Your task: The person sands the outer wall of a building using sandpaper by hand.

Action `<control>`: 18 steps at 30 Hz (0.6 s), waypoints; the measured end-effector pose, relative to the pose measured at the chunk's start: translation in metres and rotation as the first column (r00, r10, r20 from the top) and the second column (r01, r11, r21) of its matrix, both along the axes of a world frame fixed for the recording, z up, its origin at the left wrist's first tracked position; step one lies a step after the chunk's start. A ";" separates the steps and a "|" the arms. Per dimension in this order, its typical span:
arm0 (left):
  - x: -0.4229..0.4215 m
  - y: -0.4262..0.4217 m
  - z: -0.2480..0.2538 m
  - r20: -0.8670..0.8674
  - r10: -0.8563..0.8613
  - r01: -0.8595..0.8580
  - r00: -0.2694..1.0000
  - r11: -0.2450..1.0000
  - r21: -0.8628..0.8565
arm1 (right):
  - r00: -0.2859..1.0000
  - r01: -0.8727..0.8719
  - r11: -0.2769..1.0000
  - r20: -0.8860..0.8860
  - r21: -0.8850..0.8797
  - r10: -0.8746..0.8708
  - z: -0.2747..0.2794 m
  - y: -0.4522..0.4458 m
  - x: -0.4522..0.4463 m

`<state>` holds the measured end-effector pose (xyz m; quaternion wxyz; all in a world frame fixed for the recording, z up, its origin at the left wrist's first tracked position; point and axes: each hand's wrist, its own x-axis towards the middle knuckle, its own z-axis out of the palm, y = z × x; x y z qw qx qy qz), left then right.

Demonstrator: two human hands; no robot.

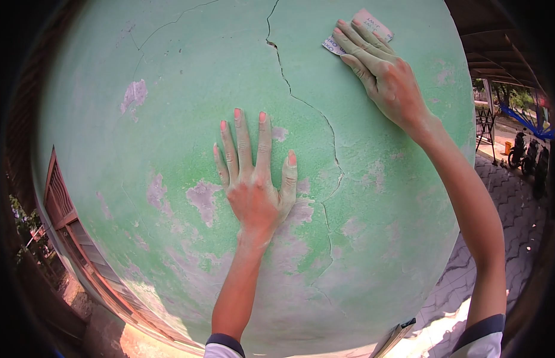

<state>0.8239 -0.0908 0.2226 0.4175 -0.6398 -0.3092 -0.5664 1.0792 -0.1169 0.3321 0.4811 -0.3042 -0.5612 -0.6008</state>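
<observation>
A green wall (200, 71) with peeling patches and a long dark crack (319, 110) fills most of the view. My left hand (253, 185) lies flat against it left of the crack, fingers spread and holding nothing. Higher up, right of the crack, my right hand (388, 77) presses a folded piece of printed paper (376, 24) to the wall, its fingers stretched over the sheet. Pale dust coats the fingers of both hands.
A wooden door or shutter (72, 221) is at the lower left. On the right are paved ground (510, 203), parked motorbikes (522, 152) and a blue hanging cloth or net (531, 122). A dark-edged object (400, 334) stands at the wall's foot.
</observation>
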 end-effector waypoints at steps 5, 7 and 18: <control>0.001 -0.002 0.002 -0.013 -0.003 0.003 1.000 1.000 0.006 | 0.978 -0.088 0.996 -0.188 0.012 0.088 0.067 0.003 0.006; 0.000 -0.001 0.001 -0.018 -0.006 0.006 1.000 1.000 0.008 | 0.958 -0.157 0.988 -0.241 0.006 0.154 0.060 0.006 -0.004; 0.000 0.000 -0.001 -0.005 -0.005 0.005 1.000 1.000 0.007 | 0.954 -0.172 0.985 -0.243 0.033 0.174 0.089 0.000 -0.005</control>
